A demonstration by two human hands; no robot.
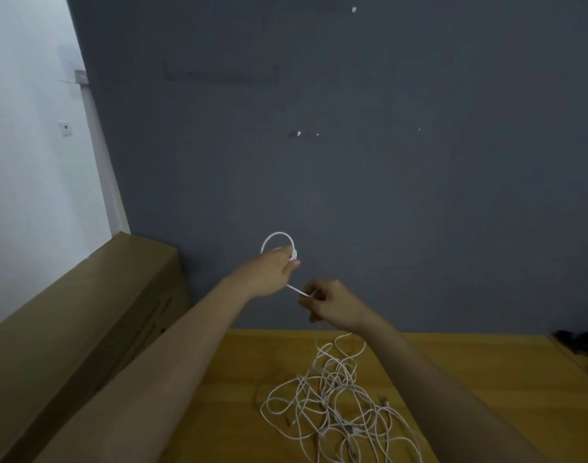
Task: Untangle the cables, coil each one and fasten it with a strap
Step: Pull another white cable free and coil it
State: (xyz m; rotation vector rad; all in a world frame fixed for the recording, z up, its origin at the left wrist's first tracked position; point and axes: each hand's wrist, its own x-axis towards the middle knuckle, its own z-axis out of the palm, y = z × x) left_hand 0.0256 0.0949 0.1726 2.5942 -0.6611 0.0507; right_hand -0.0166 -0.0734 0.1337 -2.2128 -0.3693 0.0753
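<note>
white cable coil (278, 243) started, held up at 12 o'clock in left hand (269, 274), grip pinching the loop. right hand (331, 304) grip clenched on the cable's tail, feeding it. tangled pile (332, 399) on wooden counter (469, 369) at 6 o'clock still unsorted. no strap seen. early stage.

A dark blue-grey wall (352, 145) fills most of the view, marked with a few small white chips and a faint smudged line. To the left it meets a white wall (28, 145) that carries a small socket plate (65, 128). A long brown cardboard box (85, 315) lies along the left side, beside the yellow wooden bench (453, 369). The light is dim and even.
</note>
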